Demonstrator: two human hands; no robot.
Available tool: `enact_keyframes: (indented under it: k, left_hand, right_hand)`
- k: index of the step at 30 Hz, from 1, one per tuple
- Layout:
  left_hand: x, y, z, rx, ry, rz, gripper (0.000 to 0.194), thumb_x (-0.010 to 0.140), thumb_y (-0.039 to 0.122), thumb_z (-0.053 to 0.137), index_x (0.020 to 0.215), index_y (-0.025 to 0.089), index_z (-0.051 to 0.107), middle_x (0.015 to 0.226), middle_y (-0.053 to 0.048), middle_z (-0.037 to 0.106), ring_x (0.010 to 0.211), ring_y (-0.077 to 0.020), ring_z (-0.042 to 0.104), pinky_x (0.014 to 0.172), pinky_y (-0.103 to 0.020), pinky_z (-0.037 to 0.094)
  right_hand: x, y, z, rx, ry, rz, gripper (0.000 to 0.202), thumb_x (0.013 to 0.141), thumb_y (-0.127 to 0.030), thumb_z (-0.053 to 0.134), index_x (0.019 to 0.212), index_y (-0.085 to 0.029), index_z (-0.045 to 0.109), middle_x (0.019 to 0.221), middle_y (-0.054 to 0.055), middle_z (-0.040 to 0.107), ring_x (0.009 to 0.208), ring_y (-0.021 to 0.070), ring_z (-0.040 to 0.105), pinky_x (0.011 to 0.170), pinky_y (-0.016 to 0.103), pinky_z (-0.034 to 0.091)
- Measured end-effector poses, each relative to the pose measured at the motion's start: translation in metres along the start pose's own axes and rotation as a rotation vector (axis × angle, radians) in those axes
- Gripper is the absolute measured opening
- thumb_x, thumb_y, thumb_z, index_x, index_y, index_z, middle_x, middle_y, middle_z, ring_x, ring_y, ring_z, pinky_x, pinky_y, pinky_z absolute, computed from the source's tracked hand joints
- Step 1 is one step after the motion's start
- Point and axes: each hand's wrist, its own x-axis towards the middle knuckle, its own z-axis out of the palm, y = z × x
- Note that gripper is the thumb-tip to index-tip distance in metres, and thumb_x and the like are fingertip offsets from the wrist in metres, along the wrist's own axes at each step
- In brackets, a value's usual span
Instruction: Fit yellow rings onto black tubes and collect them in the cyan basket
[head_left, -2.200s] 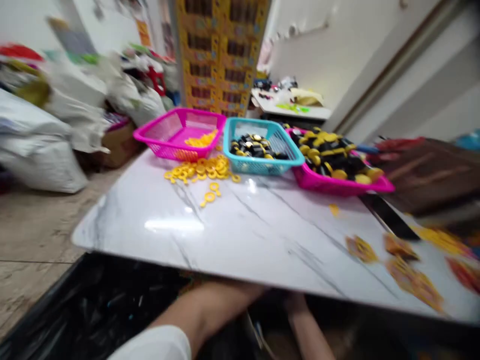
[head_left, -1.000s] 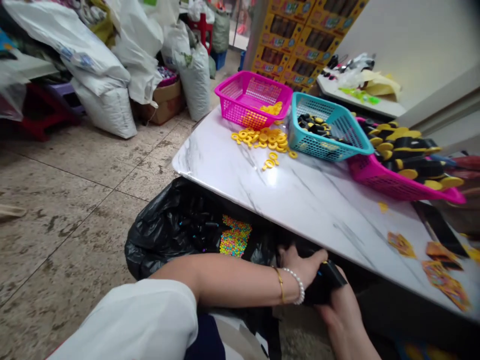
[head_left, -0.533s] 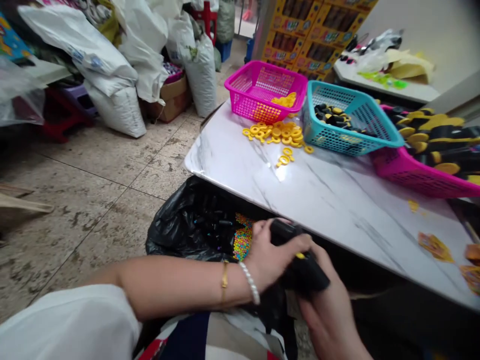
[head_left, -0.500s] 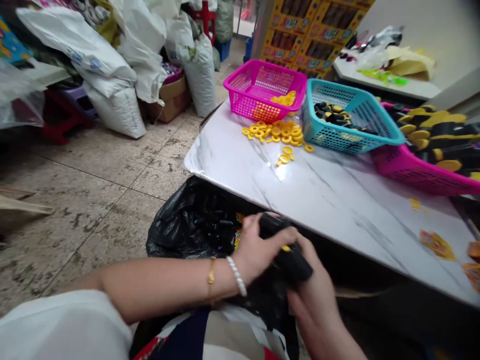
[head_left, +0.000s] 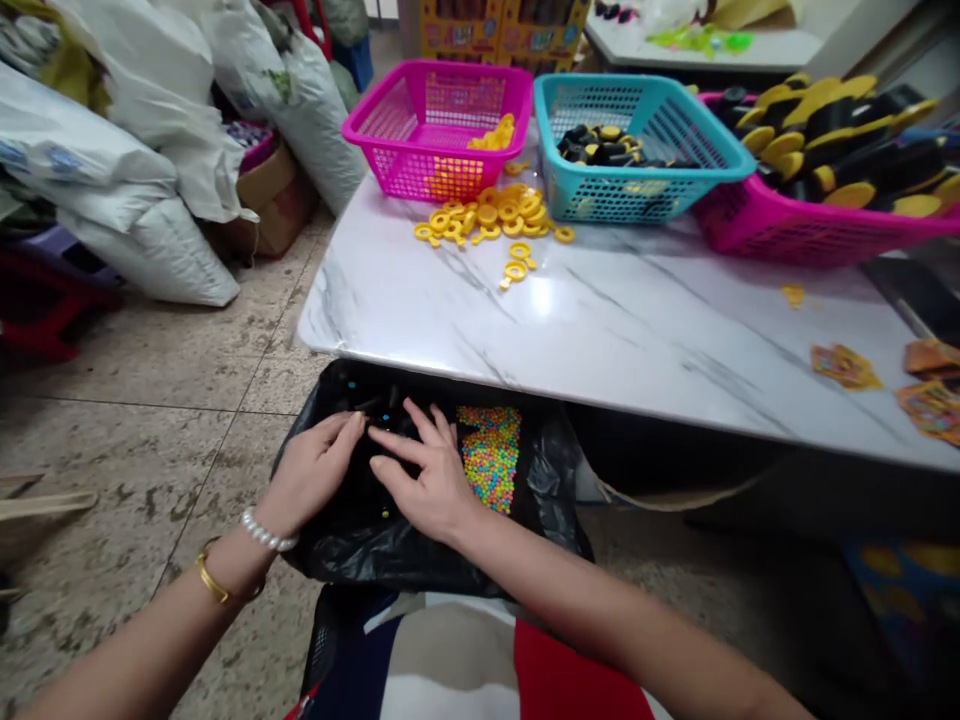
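Observation:
A box or tub lined with a black plastic bag (head_left: 555, 480) sits below the table edge. Inside it, small multicoloured beads (head_left: 491, 460) fill the right side, and dark pieces lie on the left, hard to make out. My left hand (head_left: 319, 470), with a pearl bracelet and a gold bangle, is over the left side. Its thumb and fingers are pressed together, and whatever they hold is hidden against the black. My right hand (head_left: 431, 480) reaches in beside the beads, palm down with fingers spread over the dark pieces.
On the marble-patterned table (head_left: 637, 330) stand a pink basket (head_left: 397, 165), a blue basket (head_left: 637, 190) of black and yellow parts, and another pink basket (head_left: 810, 235) heaped with black-and-yellow items. Yellow ring pieces (head_left: 487, 215) lie in front. White sacks (head_left: 150, 250) stand on the left.
The black cylindrical item that both hands held is no longer in them. My hands have moved left and down into the bag-lined box, and the view has shifted, showing the beads more fully.

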Motion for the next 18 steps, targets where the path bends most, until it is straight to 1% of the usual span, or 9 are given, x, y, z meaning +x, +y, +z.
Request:
enact_keyframes:
  k: [2, 5, 8, 10, 12, 14, 15, 17, 18]
  left_hand:
    - [0.002, 0.003, 0.003, 0.214, 0.027, 0.074, 0.051, 0.087, 0.053, 0.039, 0.104, 0.014, 0.069, 0.117, -0.010, 0.065, 0.108, -0.0279, 0.059, 0.101, -0.038, 0.041]
    - [0.002, 0.011, 0.006, 0.421, 0.127, 0.233, 0.048, 0.088, 0.049, 0.042, 0.106, 0.013, 0.068, 0.117, -0.014, 0.064, 0.106, -0.0290, 0.060, 0.100, -0.040, 0.042]
    - [-0.002, 0.035, 0.012, 0.389, 0.154, 0.404, 0.040, 0.085, 0.045, 0.051, 0.113, 0.019, 0.064, 0.122, -0.011, 0.061, 0.110, -0.0291, 0.057, 0.102, -0.043, 0.040]
    - [-0.003, 0.061, 0.028, 0.258, 0.044, 0.510, 0.035, 0.084, 0.041, 0.055, 0.113, 0.024, 0.064, 0.121, -0.007, 0.062, 0.109, -0.0274, 0.057, 0.102, -0.042, 0.040]
    - [-0.002, 0.096, 0.059, 0.099, -0.177, 0.584, 0.030, 0.084, 0.037, 0.057, 0.108, 0.025, 0.067, 0.115, -0.006, 0.065, 0.106, -0.0256, 0.059, 0.099, -0.039, 0.043]
    - [0.002, 0.135, 0.106, -0.069, -0.496, 0.586, 0.025, 0.084, 0.034, 0.056, 0.103, 0.024, 0.070, 0.109, -0.006, 0.068, 0.102, -0.0246, 0.060, 0.097, -0.037, 0.044]
    - [0.005, 0.155, 0.133, -0.168, -0.660, 0.544, 0.022, 0.083, 0.032, 0.059, 0.098, 0.024, 0.071, 0.106, -0.006, 0.068, 0.102, -0.0250, 0.060, 0.098, -0.038, 0.043]
    - [0.012, 0.191, 0.185, -0.340, -0.824, 0.281, 0.011, 0.077, 0.027, 0.068, 0.084, 0.020, 0.072, 0.094, -0.005, 0.069, 0.096, -0.0256, 0.062, 0.096, -0.039, 0.045]
    - [0.017, 0.207, 0.207, -0.394, -0.834, 0.179, 0.012, 0.078, 0.027, 0.068, 0.085, 0.018, 0.070, 0.095, -0.005, 0.068, 0.094, -0.0250, 0.062, 0.093, -0.040, 0.047]
  right_hand:
    - [-0.011, 0.003, -0.012, -0.022, -0.030, -0.122, 0.031, 0.081, -0.035, 0.064, 0.111, -0.033, 0.069, 0.149, 0.002, 0.035, 0.139, 0.0293, 0.026, 0.112, 0.054, 0.018]
    - [-0.030, 0.019, -0.037, -0.072, -0.067, -0.327, 0.032, 0.086, -0.025, 0.055, 0.114, -0.018, 0.067, 0.138, 0.012, 0.051, 0.127, 0.0199, 0.047, 0.110, 0.037, 0.031]
    - [-0.057, 0.045, -0.074, -0.330, -0.148, -0.405, 0.029, 0.089, -0.031, 0.053, 0.107, -0.015, 0.068, 0.109, 0.013, 0.069, 0.103, 0.0204, 0.063, 0.099, 0.036, 0.043]
    - [-0.079, 0.062, -0.098, -0.525, -0.264, -0.380, 0.028, 0.088, -0.038, 0.055, 0.089, -0.015, 0.071, 0.081, 0.010, 0.072, 0.078, 0.0206, 0.067, 0.081, 0.036, 0.050]
    - [-0.099, 0.072, -0.116, -0.641, -0.355, -0.355, 0.033, 0.088, -0.040, 0.055, 0.072, -0.015, 0.069, 0.064, 0.008, 0.069, 0.064, 0.0200, 0.063, 0.069, 0.034, 0.049]
    - [-0.110, 0.073, -0.128, -0.649, -0.391, -0.333, 0.033, 0.087, -0.038, 0.056, 0.067, -0.015, 0.068, 0.061, 0.008, 0.068, 0.061, 0.0199, 0.062, 0.066, 0.034, 0.047]
    - [-0.112, 0.071, -0.134, -0.598, -0.395, -0.311, 0.030, 0.086, -0.037, 0.057, 0.068, -0.015, 0.069, 0.061, 0.007, 0.068, 0.061, 0.0196, 0.062, 0.066, 0.033, 0.047]
    - [-0.107, 0.066, -0.149, -0.353, -0.415, -0.212, 0.023, 0.085, -0.033, 0.058, 0.077, -0.017, 0.072, 0.066, 0.005, 0.070, 0.062, 0.0169, 0.063, 0.064, 0.029, 0.047]
    - [-0.101, 0.066, -0.159, -0.165, -0.420, -0.120, 0.020, 0.086, -0.030, 0.057, 0.082, -0.019, 0.073, 0.068, 0.003, 0.071, 0.061, 0.0148, 0.063, 0.062, 0.026, 0.047]
